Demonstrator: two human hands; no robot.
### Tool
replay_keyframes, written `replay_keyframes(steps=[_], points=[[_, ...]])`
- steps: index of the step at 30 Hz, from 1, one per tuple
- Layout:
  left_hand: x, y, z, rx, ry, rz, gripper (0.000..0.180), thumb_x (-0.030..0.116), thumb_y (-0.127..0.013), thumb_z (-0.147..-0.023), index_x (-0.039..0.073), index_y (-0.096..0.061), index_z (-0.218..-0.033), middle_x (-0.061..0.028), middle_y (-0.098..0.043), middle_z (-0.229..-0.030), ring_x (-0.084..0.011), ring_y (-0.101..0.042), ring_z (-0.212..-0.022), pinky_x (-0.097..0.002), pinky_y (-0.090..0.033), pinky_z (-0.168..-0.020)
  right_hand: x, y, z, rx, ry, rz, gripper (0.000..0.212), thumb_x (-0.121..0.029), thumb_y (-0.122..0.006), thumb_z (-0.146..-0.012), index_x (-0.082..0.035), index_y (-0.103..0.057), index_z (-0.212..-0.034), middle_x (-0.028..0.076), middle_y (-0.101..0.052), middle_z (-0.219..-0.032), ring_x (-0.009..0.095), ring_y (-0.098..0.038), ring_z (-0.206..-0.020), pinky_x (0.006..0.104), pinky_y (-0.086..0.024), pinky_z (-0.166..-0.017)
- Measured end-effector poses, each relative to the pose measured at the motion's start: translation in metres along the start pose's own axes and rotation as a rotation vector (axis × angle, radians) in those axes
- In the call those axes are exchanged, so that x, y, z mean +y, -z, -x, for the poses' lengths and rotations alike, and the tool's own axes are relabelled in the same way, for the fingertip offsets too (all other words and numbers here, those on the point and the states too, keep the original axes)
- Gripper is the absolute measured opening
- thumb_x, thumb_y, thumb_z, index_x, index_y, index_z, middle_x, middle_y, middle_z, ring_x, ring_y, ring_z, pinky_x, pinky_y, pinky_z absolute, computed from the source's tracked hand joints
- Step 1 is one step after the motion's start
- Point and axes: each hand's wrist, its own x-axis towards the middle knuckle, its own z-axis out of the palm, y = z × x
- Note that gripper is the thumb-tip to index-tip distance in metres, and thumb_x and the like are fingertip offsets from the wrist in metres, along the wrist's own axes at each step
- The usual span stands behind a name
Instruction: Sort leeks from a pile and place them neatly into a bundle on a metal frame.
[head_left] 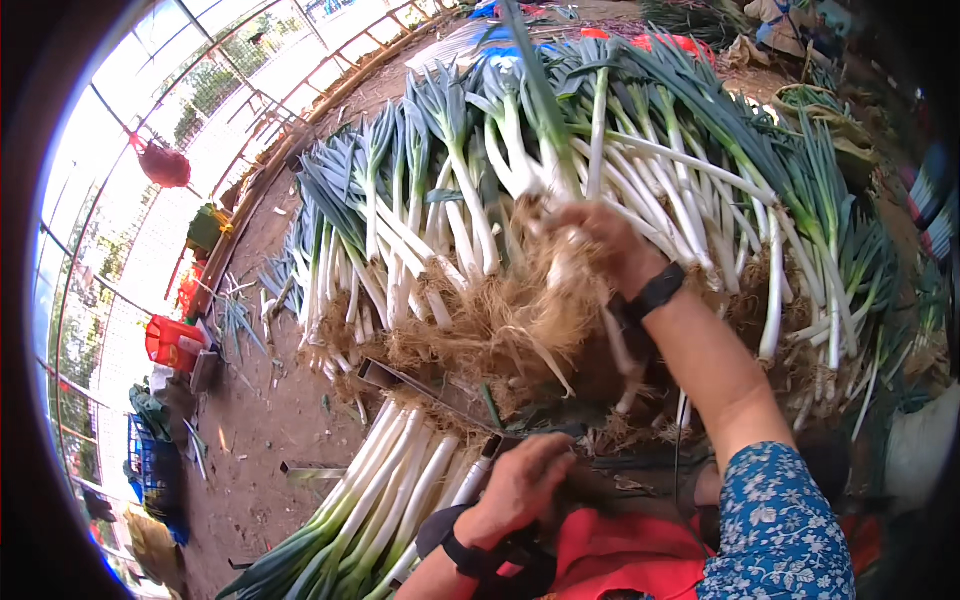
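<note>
My right hand, a dark band on its wrist, is closed around leeks just above their shaggy roots. It holds them over a wide heap of leeks, white stalks toward me and green leaves away. Motion blurs the roots below that hand. My left hand is low in front of me, fingers loosely bent and apart, with nothing visible in it. Beside it, on the left, lies a group of cleaner leeks, root ends up and leaves toward the lower left. A metal-edged frame sits between heap and group.
Bare soil stretches along the left, strewn with leaf scraps. A red bucket and a blue crate stand by the mesh wall. Behind the heap lie blue and red sheets. Red cloth covers my lap.
</note>
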Motion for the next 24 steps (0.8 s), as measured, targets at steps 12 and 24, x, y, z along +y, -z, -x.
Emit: replay_keyframes(steps=[12, 24], points=[[0.013, -0.02, -0.03, 0.369, 0.374, 0.635, 0.043, 0.03, -0.058, -0.099, 0.004, -0.051, -0.133, -0.0047, -0.061, -0.108, -0.013, -0.06, -0.093, -0.0285, -0.053, -0.076, -0.019, -0.071, 0.249, 0.147, -0.49, -0.19, 0.035, -0.007, -0.064, -0.082, 0.001, -0.057, -0.115, 0.007, -0.063, -0.092, 0.013, -0.063, -0.076, 0.0297, -0.056, -0.065], [0.005, -0.043, -0.068, 0.445, 0.368, 0.696, 0.036, 0.019, -0.071, -0.087, -0.006, -0.06, -0.112, -0.0098, -0.065, -0.085, -0.0141, -0.06, -0.063, -0.0271, -0.048, -0.053, -0.027, -0.094, 0.304, 0.056, -0.583, -0.237, 0.047, -0.007, -0.066, -0.078, 0.002, -0.056, -0.122, 0.005, -0.064, -0.091, 0.012, -0.063, -0.074, 0.0244, -0.051, -0.065]])
